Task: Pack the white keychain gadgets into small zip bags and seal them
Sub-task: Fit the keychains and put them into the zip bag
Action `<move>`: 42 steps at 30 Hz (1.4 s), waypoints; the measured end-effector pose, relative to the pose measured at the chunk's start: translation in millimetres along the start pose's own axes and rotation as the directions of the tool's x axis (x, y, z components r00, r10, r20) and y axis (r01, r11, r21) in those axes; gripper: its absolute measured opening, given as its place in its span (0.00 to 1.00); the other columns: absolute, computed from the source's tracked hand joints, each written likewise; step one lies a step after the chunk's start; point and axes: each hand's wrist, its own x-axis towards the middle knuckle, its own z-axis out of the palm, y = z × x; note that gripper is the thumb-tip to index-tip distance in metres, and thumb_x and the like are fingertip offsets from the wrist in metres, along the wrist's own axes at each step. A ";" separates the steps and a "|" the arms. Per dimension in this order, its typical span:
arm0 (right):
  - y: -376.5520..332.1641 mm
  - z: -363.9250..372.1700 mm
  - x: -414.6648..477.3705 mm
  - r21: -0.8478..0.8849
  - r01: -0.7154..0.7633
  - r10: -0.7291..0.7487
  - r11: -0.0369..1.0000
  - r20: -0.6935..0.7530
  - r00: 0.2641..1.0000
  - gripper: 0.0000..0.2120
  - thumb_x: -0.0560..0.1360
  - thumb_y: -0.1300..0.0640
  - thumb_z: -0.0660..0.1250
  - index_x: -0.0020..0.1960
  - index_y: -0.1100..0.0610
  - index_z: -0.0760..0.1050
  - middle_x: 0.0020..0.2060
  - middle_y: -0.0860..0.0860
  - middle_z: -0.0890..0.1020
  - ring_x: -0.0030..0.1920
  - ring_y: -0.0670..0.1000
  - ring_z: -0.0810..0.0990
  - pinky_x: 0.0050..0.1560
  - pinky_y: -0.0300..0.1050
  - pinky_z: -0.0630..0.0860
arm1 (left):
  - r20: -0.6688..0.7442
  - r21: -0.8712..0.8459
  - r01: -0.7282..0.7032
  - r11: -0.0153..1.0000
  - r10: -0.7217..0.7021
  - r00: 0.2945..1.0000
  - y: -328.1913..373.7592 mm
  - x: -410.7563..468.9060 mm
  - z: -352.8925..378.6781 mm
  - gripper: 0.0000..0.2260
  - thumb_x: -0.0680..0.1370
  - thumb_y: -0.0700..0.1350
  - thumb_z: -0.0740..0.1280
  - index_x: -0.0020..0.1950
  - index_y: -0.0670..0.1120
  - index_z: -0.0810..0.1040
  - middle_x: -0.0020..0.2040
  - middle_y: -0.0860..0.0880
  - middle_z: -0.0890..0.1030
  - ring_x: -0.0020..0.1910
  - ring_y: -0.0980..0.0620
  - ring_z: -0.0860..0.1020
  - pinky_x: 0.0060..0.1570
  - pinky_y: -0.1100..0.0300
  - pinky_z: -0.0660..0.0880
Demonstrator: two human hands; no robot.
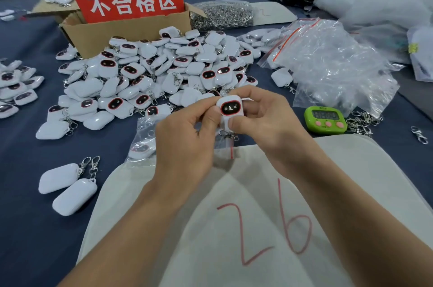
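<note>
Over blue table, both hands' fingers pinch gadget.

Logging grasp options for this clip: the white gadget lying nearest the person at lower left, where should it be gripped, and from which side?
Pinch the nearest gadget across its long edges near its free near end, from above: it lies flat, with its neighbour crowding the clip end.

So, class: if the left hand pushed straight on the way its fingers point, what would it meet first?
The left hand pinches the white keychain gadget with the dark red-rimmed face; straight on, it would probably press that against the right hand's fingers.
</note>
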 end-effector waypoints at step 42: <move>1.9 1.1 0.4 -0.149 0.222 -0.228 0.964 -0.024 0.973 0.08 0.81 0.63 0.69 0.50 0.58 0.87 0.33 0.66 0.81 0.29 0.54 0.76 0.31 0.44 0.74 | 0.001 -0.132 -0.034 0.991 0.035 0.999 7.5 7.0 -12.0 0.12 0.78 0.51 0.73 0.60 0.61 0.82 0.44 0.54 0.82 0.44 0.60 0.78 0.46 0.70 0.72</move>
